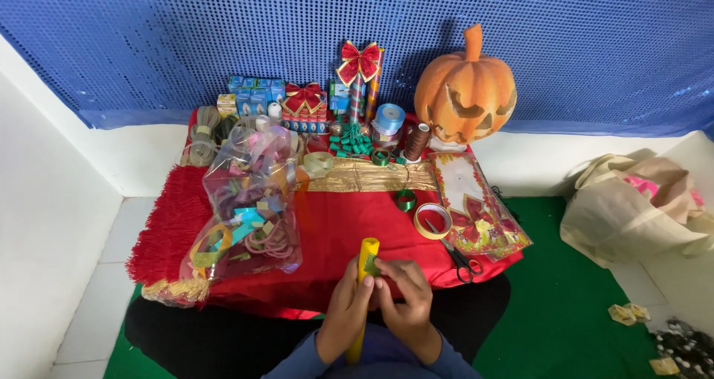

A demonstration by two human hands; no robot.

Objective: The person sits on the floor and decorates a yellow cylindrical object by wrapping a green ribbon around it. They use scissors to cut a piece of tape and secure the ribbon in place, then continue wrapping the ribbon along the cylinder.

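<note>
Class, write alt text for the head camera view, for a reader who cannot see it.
Two bare hands, left hand and right hand, hold an upright yellow roll over a red cloth crowded with craft supplies. A clear bag of ribbons, a tape ring, scissors and an orange carved pumpkin surround it.

Open red cloth (349, 223) straight ahead, a clear lane up the middle. On the left the big clear bag of ribbons (249, 200) blocks it; on the right the tape roll (433, 220), scissors (455, 252) and flat printed packet (476, 200) crowd in. Spools and the pumpkin (465, 89) wall off the back
</note>
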